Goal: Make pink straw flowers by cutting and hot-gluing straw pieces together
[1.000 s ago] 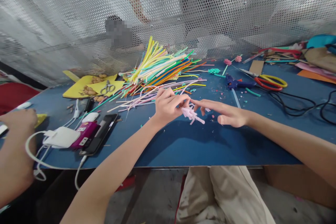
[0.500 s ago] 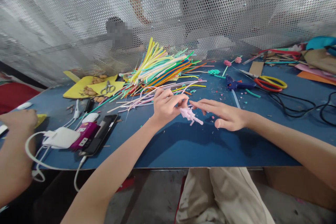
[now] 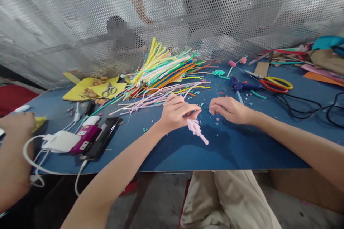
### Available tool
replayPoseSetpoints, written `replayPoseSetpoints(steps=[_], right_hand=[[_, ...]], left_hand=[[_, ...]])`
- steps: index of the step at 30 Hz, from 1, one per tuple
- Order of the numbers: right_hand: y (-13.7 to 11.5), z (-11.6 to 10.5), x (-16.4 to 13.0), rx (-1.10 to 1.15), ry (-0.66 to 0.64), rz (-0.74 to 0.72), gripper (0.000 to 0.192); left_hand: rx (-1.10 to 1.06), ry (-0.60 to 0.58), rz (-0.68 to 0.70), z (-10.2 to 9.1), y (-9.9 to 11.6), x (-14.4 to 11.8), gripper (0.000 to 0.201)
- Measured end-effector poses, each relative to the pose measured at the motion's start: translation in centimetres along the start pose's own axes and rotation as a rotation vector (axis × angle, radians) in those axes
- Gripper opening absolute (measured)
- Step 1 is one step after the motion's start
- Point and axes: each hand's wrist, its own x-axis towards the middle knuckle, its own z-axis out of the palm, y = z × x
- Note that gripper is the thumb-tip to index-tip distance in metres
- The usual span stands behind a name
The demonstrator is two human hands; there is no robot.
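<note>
While both hands work near the middle of the counter: scene taken from above, forward and down.
Left hand (image 3: 177, 111): grip closed on the upper end of a pink fringed piece (image 3: 197, 131), pinched between thumb and fingertips; probably held this way to leave the cut part free.
Pink fringed piece: hanging down and to the right from the left hand, just above the blue counter (image 3: 188, 150), near the middle toward the front edge; lower tip close to the surface, contact not clear.
Right hand (image 3: 228, 109): fingers curled together, just beside the left hand; something small may be inside, cannot tell; resting low on the counter, likely for steadiness.
Foam strips (image 3: 163, 68): big colourful heap behind the hands, toward the back edge, within easy reach.
Glue gun (image 3: 243, 86): blue, lying behind the right hand, cable running to the right edge.
Scissors (image 3: 276, 84): red and yellow handles, toward the back right corner.
Phone (image 3: 100, 137): near the front left corner, beside a white charger (image 3: 61, 141).
Another person's arm (image 3: 13, 157): at the left edge, apart from the work.
Perforated screen (image 3: 80, 14): standing along the back edge.
</note>
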Motion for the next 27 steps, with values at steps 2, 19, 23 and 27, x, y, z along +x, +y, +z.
replayPoseSetpoints(steps=[2, 19, 23, 27], right_hand=[[-0.3, 0.2, 0.0, 0.052, 0.010, 0.025, 0.033], [-1.0, 2.1, 0.1, -0.361, 0.235, -0.064, 0.050], [-1.1, 2.2, 0.1, -0.472, 0.302, -0.080, 0.049], [-1.2, 2.4, 0.2, -0.526, 0.357, -0.101, 0.048]], left_hand=[[-0.030, -0.038, -0.011, 0.2, 0.4, 0.0, 0.006], [-0.177, -0.032, -0.108, 0.8, 2.4, 0.2, 0.020], [-0.202, -0.042, -0.167, 1.1, 2.5, 0.1, 0.021], [-0.212, -0.087, -0.253, 1.5, 2.5, -0.3, 0.028]])
